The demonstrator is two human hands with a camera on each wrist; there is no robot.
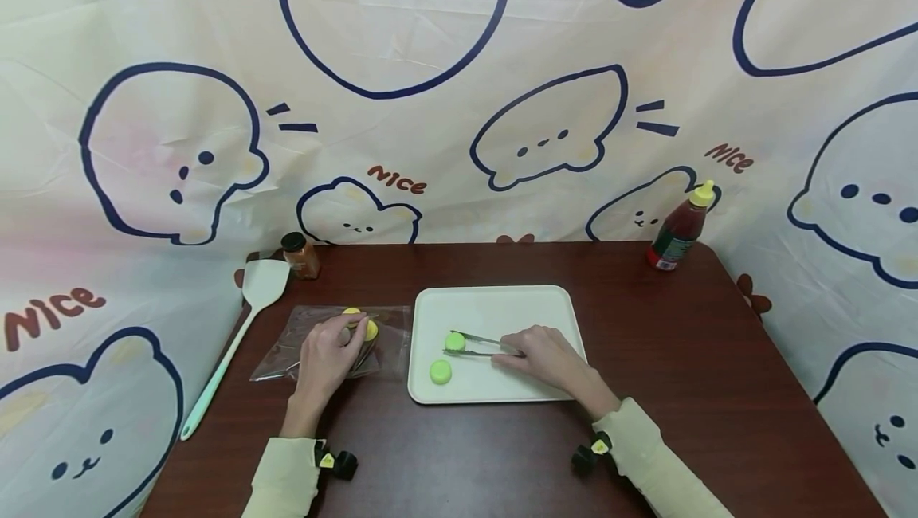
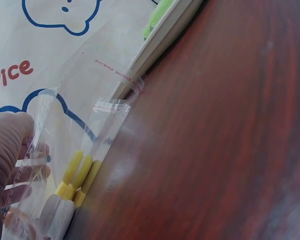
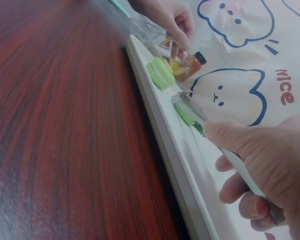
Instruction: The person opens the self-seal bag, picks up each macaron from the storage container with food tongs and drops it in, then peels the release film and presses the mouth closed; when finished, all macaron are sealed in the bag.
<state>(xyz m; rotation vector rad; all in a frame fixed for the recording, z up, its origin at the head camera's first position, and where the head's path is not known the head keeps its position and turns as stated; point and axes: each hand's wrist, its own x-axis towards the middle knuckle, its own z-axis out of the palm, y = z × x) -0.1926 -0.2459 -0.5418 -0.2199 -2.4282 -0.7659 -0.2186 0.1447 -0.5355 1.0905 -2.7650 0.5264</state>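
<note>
My left hand pinches a clear plastic bag left of a white tray. Yellow macarons and a pale grey macaron show through the film in the left wrist view. On the tray my right hand grips metal tongs, which point left. Between the tongs' tips is a green macaron. Another green macaron lies just nearer to me on the tray, apart from the tongs. The bag's lower contents are partly hidden behind my left hand.
At the left table edge lies a spatula with a pale green handle. A dark-capped spice jar stands by its head. A red sauce bottle with a yellow cap is at the back right. A printed cloth hangs behind the table.
</note>
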